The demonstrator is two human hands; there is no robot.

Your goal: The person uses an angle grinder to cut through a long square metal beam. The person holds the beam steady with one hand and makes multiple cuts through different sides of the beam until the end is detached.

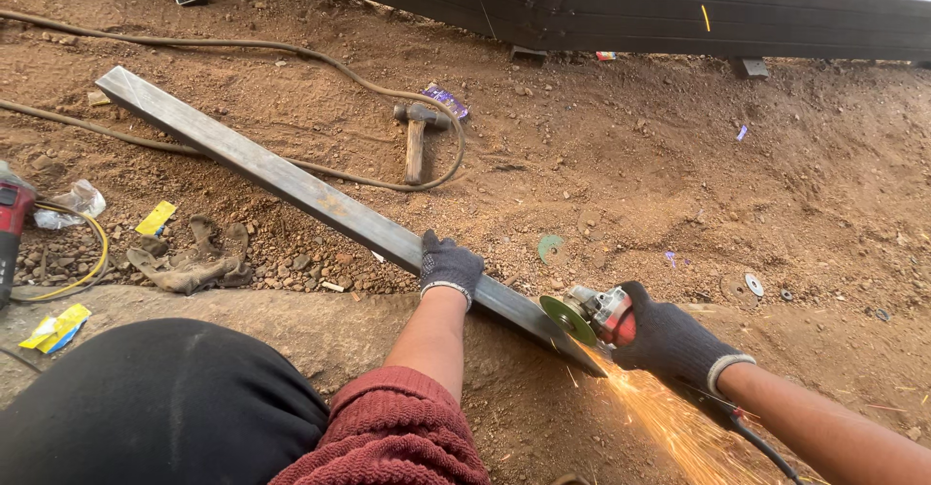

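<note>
Bare reddish-brown dirt (621, 175) strewn with pebbles and scraps makes up the ground, with a dark metal frame (737, 10) running along the top edge. A long square steel tube (291, 182) lies diagonally across the soil, its far end at the upper left and its near end by the person's knees. The left hand (448, 267), in a dark knitted glove, is closed down over the tube, pressing on it just beside the cut. The right hand (669, 341), gloved the same way, is wrapped tight around the body of an angle grinder (593, 312), whose green disc (567, 319) bites into the tube's near end; orange sparks (669, 427) spray toward the lower right. The two hands sit near each other but apart, the disc between them. A hammer (417, 136) rests beyond the tube, ringed by a looping hose (291, 53). Worn gloves (189, 260) lie in the gravel at left, near yellow scraps (155, 218) and a red power tool (12, 228) at the left edge
</note>
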